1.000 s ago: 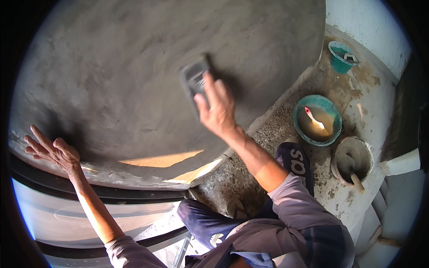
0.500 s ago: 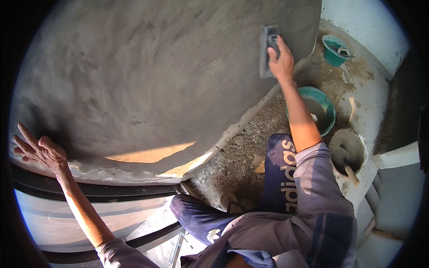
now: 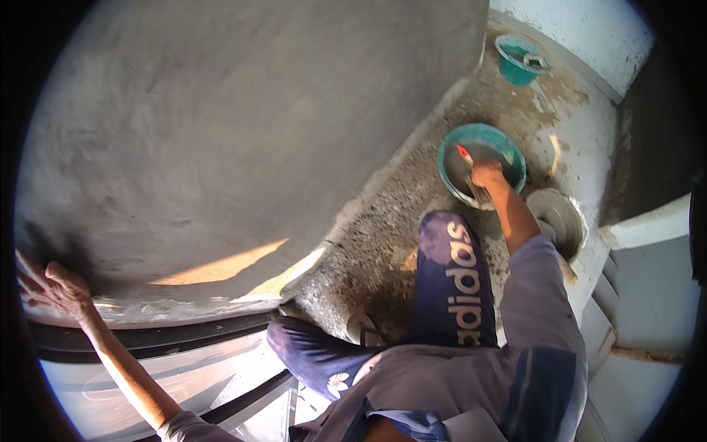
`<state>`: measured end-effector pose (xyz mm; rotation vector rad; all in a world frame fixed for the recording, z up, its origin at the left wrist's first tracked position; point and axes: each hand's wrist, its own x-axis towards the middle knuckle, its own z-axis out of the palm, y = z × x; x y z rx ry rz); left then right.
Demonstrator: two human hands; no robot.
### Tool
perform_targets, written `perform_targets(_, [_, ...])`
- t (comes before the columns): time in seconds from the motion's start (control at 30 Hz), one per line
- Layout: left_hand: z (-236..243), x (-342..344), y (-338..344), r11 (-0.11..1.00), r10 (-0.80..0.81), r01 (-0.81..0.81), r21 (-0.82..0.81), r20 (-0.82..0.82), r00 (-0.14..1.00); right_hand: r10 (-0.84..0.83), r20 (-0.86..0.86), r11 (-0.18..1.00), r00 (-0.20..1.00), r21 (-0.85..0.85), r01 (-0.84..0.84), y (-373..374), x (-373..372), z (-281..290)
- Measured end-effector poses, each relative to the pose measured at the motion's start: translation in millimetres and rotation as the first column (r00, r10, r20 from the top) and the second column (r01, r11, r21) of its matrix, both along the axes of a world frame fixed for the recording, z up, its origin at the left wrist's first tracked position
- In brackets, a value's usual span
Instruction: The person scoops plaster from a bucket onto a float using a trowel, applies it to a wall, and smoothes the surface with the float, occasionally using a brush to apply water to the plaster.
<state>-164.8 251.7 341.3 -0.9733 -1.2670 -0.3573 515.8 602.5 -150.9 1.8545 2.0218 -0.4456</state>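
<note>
My right hand [image 3: 487, 175] reaches down into a round green basin [image 3: 508, 144] of grey mortar on the floor, its fingers closed on a dark plastering float [image 3: 480, 196] that is mostly hidden under the hand. A red-handled tool [image 3: 464, 155] lies in the same basin. My left hand [image 3: 53, 289] rests with fingers spread on the lower edge of the big grey plastered wall [image 3: 221, 132], at the far left. My dark trouser leg [image 3: 449, 287] stands just below the basin.
A small green bucket [image 3: 519, 60] stands at the top right on the sandy floor [image 3: 383, 236]. A whitish pail [image 3: 560, 219] sits right of the basin. A white parapet [image 3: 633, 243] bounds the right side; a dark window frame [image 3: 147, 342] runs below the wall.
My right hand came off the wall with the float and dropped down to the right into the green basin. The left hand stayed on the wall's edge.
</note>
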Motion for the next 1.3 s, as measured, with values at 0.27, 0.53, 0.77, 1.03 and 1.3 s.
perform_targets(0.27, [-9, 80, 22, 0.996, -0.071, 0.070, 0.063, 0.013, 0.997, -0.012, 0.006, 0.983, 1.000, -0.184, 0.012, 17, 11, -48])
perform_targets(0.53, [-11, 78, 17, 0.999, -0.036, 0.036, -0.007, 0.010, 0.999, 0.062, -0.293, 0.994, 0.954, -0.071, -0.087, 18, 38, -8])
perform_targets(0.77, [-13, 82, 19, 0.997, -0.070, 0.071, -0.024, 0.044, 0.997, 0.576, -0.774, 0.638, 0.262, 0.627, 0.447, 6, -102, 117])
perform_targets(1.03, [-12, 78, 17, 0.997, -0.070, 0.070, -0.010, 0.022, 0.997, 0.782, -0.582, 0.336, 0.220, 0.692, 0.639, -50, -286, 251])
perform_targets(1.3, [-10, 81, 18, 0.996, -0.076, 0.076, 0.037, -0.005, 0.997, 0.639, -0.746, 0.410, 0.188, 0.537, 0.737, -25, -239, 269])
